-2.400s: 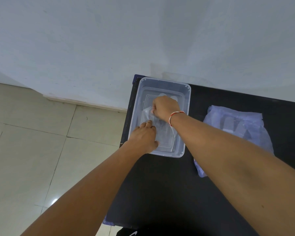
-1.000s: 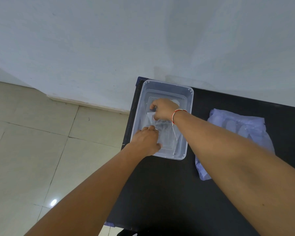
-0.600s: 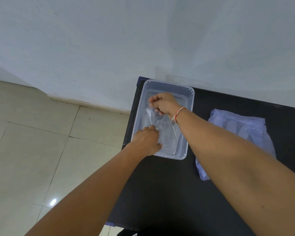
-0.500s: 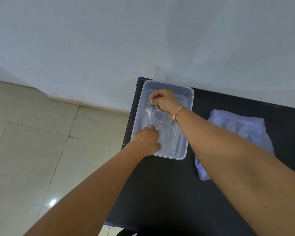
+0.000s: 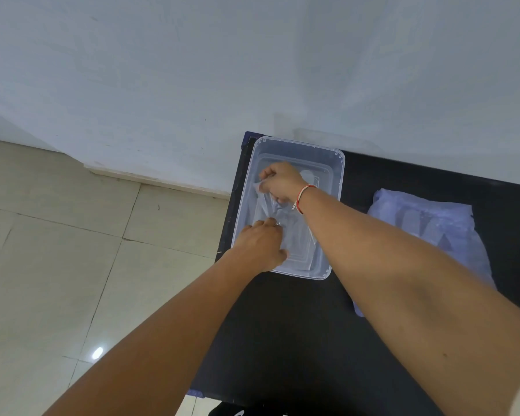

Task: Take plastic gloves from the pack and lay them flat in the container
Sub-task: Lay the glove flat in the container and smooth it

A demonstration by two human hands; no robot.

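left hand fingertips pin thin clear plastic glove inside clear rectangular plastic container; right hand pinches its far end, likely stretching it flat.

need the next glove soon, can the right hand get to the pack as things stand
Probably not yet: the right hand is pinching a glove inside the container. The pack lies uncovered beside it.

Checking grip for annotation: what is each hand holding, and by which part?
Right hand pinches the clear plastic glove at its far end; left hand presses its near end inside the container.
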